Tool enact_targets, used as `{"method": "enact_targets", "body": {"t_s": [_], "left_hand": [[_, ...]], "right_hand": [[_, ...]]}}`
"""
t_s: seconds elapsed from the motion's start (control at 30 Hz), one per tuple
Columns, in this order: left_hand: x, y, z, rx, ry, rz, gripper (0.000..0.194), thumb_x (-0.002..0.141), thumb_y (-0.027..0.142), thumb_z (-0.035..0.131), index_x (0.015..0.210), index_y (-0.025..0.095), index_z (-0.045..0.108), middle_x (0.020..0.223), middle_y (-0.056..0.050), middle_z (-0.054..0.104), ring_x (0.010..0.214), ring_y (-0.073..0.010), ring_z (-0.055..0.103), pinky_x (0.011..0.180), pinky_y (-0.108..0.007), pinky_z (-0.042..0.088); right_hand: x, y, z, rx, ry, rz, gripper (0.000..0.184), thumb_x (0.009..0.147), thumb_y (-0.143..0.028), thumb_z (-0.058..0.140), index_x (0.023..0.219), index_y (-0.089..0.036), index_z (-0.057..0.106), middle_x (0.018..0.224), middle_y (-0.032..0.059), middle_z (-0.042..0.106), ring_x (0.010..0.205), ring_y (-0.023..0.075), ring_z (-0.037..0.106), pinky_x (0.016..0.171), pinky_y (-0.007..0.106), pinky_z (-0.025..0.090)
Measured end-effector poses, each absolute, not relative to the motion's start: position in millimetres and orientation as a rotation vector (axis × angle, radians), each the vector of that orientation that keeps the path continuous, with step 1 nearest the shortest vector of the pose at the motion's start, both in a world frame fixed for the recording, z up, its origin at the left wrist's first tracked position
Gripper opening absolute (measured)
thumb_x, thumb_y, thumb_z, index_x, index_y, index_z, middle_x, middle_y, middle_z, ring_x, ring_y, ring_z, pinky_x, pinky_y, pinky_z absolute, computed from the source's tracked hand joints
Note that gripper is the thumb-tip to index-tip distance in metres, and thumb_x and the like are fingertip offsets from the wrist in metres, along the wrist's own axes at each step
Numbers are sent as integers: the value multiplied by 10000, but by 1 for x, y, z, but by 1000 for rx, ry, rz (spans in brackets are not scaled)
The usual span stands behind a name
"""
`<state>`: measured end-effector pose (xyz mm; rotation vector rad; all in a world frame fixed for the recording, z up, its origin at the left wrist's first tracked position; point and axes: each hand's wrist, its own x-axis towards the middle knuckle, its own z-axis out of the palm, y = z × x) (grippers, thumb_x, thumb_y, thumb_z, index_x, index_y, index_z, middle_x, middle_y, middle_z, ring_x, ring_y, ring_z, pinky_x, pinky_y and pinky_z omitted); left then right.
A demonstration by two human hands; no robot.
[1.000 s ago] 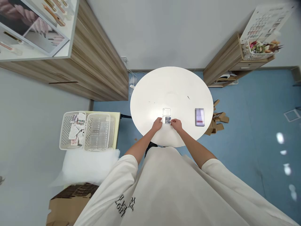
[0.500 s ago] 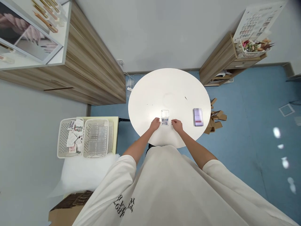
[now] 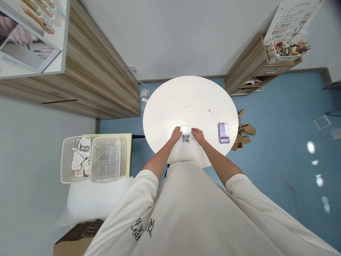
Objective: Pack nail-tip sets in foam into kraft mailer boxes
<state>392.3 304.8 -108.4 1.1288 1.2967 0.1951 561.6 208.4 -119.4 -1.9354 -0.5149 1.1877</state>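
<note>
The left hand and the right hand flank a small clear box, which sits on a white table between them. The box stands open: its lid lies back on the side away from the person, and the half nearer the person holds small dark pieces in rows. The left hand has its fingers curled inward, their tips at the box's left edge, near where lid and base meet. The right hand is also curled, with its fingertips just beside the lid's right edge. Whether either hand is gripping the box or only resting against it, I cannot tell at this size.

To the right of the right hand, well apart from it on the same table, lies a purple packet, its face blurred. Ahead of the right hand and a little to its right is a thin dark mark on the tabletop. Far to the left of the left hand, two white baskets stand side by side; the nearer one holds clear cases, the farther one printed cards. Past the packet, beyond the table's edge, cardboard pieces lie heaped.
</note>
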Motion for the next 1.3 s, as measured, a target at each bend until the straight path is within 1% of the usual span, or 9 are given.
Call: {"method": "enact_targets", "body": {"t_s": [0.2, 0.33, 0.53, 0.63, 0.73, 0.87, 1.0, 1.17, 1.3], "left_hand": [[391, 303, -110, 1075, 1269, 143, 606, 786, 144, 607, 1376, 206, 485, 1491, -145, 515, 1282, -251, 570, 993, -362, 484], [389, 304, -106, 1053, 1254, 145, 606, 780, 163, 616, 1370, 221, 487, 1485, -139, 522, 1238, -245, 592, 974, -368, 490], [386, 307, -95, 1070, 1251, 133, 680, 788, 151, 599, 1448, 219, 453, 1440, -132, 549, 1197, -234, 608, 965, -358, 499], [386, 310, -89, 1106, 1222, 139, 652, 791, 148, 591, 1433, 221, 499, 1407, -118, 575, 1181, -233, 616, 978, -358, 494], [386, 312, -82, 1141, 1202, 170, 573, 789, 139, 580, 1356, 222, 579, 1385, -101, 598, 1181, -231, 616, 984, -357, 491], [385, 309, -72, 1182, 1217, 216, 472, 771, 118, 571, 1230, 202, 641, 1356, -101, 626, 1199, -224, 607, 1000, -355, 483], [376, 300, -64, 1223, 1214, 224, 404, 762, 102, 572, 1148, 183, 659, 1308, -113, 658, 1195, -232, 610, 1024, -364, 469], [362, 282, -62, 1243, 1174, 212, 420, 769, 85, 543, 1164, 184, 644, 1333, -110, 652, 1241, -221, 594, 1046, -362, 458], [354, 273, -69, 1266, 1187, 183, 483, 752, 76, 540, 1216, 172, 636, 1380, -131, 626, 1296, -245, 567, 1083, -389, 438]], "right_hand": [[554, 212, -111, -1944, -507, 1250, 457, 763, -327, 569, 1183, -185, 677, 1259, 89, 691, 1098, 219, 650, 945, 375, 533], [554, 213, -105, -1963, -509, 1273, 480, 797, -360, 581, 1239, -185, 651, 1301, 100, 666, 1120, 217, 641, 942, 370, 536], [554, 212, -91, -1921, -472, 1321, 536, 890, -524, 534, 1322, -213, 598, 1266, 92, 666, 1100, 220, 639, 901, 353, 541], [553, 212, -82, -1879, -501, 1319, 538, 920, -593, 484, 1288, -222, 614, 1268, 85, 659, 1111, 223, 622, 914, 351, 526], [551, 214, -73, -1869, -535, 1275, 552, 934, -636, 448, 1270, -234, 622, 1299, 84, 642, 1128, 227, 607, 943, 355, 512], [549, 212, -63, -1896, -537, 1267, 544, 945, -628, 421, 1282, -247, 614, 1310, 86, 633, 1129, 231, 607, 953, 368, 516], [546, 203, -62, -1907, -587, 1291, 530, 954, -612, 417, 1285, -248, 612, 1338, 85, 624, 1161, 233, 602, 980, 379, 505], [538, 188, -68, -1898, -680, 1309, 533, 960, -620, 412, 1288, -258, 626, 1371, 72, 620, 1197, 228, 597, 1016, 380, 485], [533, 180, -73, -1889, -741, 1308, 512, 975, -572, 414, 1308, -245, 626, 1410, 62, 606, 1269, 211, 564, 1086, 370, 434]]}}
